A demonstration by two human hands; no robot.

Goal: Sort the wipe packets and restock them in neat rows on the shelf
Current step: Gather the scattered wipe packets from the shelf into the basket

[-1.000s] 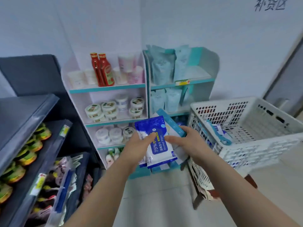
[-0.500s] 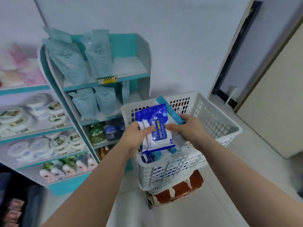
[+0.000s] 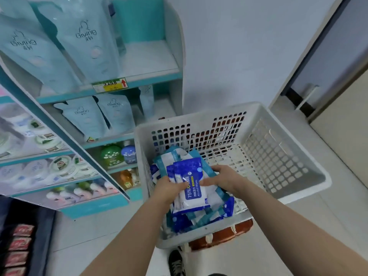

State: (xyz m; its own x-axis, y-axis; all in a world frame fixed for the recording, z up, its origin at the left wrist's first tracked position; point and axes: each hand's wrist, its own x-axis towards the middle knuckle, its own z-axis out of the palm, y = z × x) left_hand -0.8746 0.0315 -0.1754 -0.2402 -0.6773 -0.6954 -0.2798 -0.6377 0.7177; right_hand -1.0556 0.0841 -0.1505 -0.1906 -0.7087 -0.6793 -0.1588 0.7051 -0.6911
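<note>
One stack of wipe packets (image 3: 192,188) sits between two hands, two blue fronts showing and teal-edged ones behind that I cannot count. The left hand (image 3: 169,189) grips its left edge with the thumb on top. The right hand (image 3: 225,177) clasps its right side with curled fingers. Beneath both hands, loose packets (image 3: 199,218) lie heaped in one white basket (image 3: 199,114). The shelf (image 3: 151,76) stands left of the left hand.

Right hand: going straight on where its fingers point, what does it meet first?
The right hand grips the wipe packets, so those come first; past them, probably the left hand.
</note>
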